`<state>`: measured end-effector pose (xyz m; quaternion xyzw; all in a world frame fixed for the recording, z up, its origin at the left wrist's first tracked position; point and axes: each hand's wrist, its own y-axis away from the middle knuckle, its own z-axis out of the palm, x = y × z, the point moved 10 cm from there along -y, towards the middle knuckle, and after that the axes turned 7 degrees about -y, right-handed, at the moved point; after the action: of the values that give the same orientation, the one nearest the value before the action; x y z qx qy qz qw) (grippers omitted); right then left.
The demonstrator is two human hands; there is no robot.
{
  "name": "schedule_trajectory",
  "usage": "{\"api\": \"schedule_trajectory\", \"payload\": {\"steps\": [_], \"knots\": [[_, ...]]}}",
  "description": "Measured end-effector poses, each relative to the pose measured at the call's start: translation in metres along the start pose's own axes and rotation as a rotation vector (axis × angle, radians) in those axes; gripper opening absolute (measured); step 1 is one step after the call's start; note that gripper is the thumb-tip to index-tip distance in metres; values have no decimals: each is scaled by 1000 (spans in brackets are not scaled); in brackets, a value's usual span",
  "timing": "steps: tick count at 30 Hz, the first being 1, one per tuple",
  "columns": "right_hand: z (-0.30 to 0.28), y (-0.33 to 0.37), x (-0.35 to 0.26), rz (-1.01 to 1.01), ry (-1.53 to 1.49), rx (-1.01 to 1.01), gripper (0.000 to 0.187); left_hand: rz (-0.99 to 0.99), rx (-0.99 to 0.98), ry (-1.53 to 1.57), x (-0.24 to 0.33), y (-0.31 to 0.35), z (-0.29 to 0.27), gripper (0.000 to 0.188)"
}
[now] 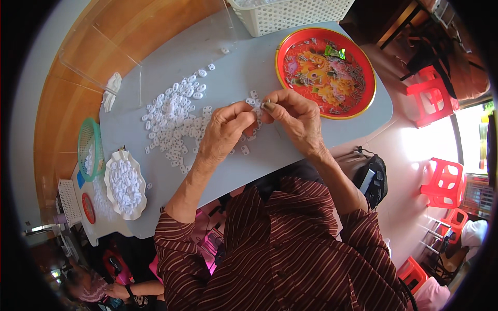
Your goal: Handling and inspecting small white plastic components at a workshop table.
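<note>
My left hand and my right hand meet above the grey table, fingertips almost touching. Between the left thumb and fingers is a small white plastic piece. The right thumb and forefinger are pinched together at that piece; whatever they grip is too small to make out. Loose white two-holed plastic pieces lie heaped left of my hands, with some scattered beneath them. Beyond my right hand stands a round red tray with a flower print, strewn with small thin metal parts and holding a green wrapped packet.
A white scalloped dish full of white pieces sits at the table's left end, beside a green basket. A white perforated basket stands at the back. Red stools are on the floor at right. Another person's arm shows lower left.
</note>
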<state>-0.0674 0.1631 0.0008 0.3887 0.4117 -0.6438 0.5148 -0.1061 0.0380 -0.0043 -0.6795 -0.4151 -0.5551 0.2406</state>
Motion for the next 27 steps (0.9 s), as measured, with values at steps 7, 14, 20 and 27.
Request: {"api": "schedule_trajectory", "payload": {"steps": [7, 14, 20, 27], "knots": [[11, 3, -4, -34, 151, -66, 15, -23, 162, 47, 0, 0, -16, 28], [12, 3, -1, -14, 138, -62, 28, 13, 134, -25, 11, 2, -13, 28], [12, 4, 2, 13, 113, -78, 30, 104, 111, -165, 27, 0, -13, 28], [13, 5, 4, 12, 147, -88, 29, 281, -40, -384, 34, -2, -4, 19]]}}
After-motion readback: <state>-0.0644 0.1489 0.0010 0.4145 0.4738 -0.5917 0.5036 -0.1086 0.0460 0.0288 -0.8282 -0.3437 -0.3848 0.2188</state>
